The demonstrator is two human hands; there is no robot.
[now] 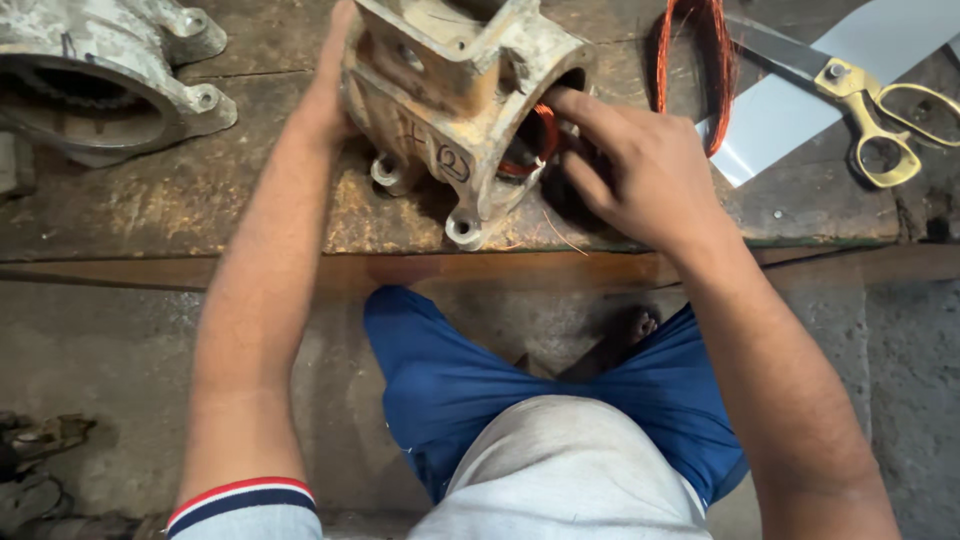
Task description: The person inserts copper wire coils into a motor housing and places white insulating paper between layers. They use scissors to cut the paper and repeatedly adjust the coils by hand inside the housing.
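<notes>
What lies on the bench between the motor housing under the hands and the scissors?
In the head view, a loose coil of copper wire lies between the motor housing and the scissors.

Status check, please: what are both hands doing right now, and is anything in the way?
Left hand steadies the motor housing. Right hand fingers press at the copper winding in its opening. Loose copper wire and scissors lie apart, right; nothing blocking.

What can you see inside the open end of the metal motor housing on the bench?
Inside the motor housing, copper wire windings show at the opening. The right hand has its fingers pushed in there and covers the rest, so the deeper interior cannot be seen.
</notes>
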